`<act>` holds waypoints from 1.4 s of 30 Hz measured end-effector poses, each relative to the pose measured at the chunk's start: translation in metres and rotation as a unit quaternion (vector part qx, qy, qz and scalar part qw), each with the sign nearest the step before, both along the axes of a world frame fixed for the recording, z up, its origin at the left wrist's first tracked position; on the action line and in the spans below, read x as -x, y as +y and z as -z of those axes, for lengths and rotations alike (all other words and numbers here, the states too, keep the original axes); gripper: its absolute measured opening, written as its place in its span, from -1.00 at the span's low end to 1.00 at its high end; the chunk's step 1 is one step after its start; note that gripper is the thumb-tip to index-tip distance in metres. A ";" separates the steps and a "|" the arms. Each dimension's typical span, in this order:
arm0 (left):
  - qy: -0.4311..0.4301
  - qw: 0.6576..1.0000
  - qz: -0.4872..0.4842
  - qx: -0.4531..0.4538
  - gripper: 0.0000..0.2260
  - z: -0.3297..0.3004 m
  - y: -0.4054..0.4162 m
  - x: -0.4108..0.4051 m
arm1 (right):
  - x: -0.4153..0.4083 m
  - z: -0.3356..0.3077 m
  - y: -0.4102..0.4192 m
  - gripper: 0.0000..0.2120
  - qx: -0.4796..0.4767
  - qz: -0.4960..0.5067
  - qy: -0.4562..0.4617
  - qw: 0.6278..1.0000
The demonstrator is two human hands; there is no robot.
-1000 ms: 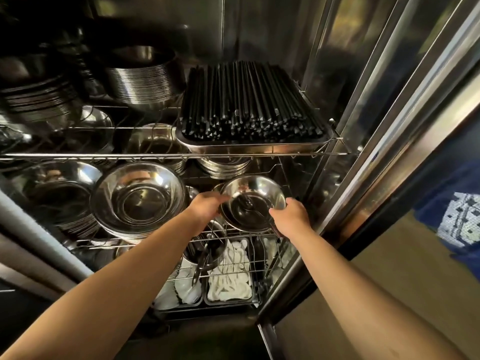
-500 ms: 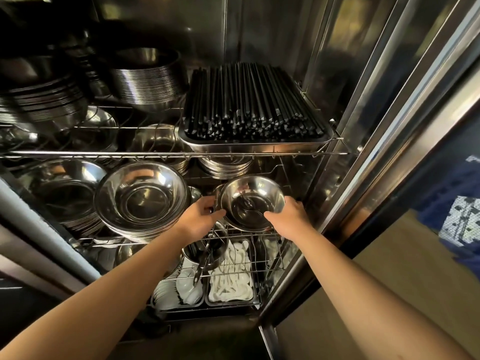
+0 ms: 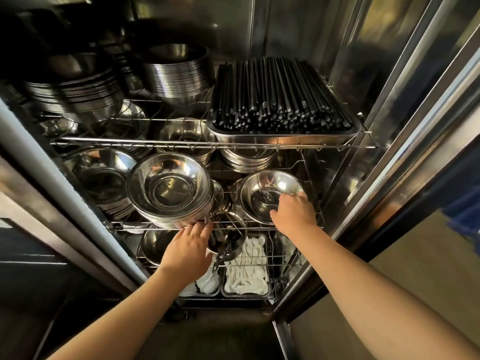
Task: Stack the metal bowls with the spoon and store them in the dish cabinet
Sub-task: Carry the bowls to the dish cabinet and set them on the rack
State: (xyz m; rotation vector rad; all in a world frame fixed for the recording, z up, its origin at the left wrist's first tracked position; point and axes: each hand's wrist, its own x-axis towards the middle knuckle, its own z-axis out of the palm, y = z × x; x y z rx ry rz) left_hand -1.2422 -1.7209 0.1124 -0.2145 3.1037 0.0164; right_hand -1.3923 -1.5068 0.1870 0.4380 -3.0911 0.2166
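A small stack of metal bowls with a spoon lying inside sits on the middle wire shelf of the dish cabinet, at the right. My right hand grips the near rim of this stack. My left hand is lower and to the left, fingers spread, touching the shelf's front wire below a larger stack of metal bowls. Part of the spoon is hidden by my right hand.
A tray of black chopsticks fills the top shelf's right side, with stacks of metal bowls behind and left. The bottom shelf holds trays of white spoons and tongs. The steel cabinet door stands open at right.
My left hand let go of the small bowl stack and dropped down-left to the shelf's front wire. My right hand stays on the stack, which now rests further in on the shelf.
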 end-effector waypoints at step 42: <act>-0.002 0.998 -0.018 -0.057 -0.25 0.004 -0.003 -0.008 | -0.046 0.122 -0.036 -0.71 0.111 0.008 -0.218 0.970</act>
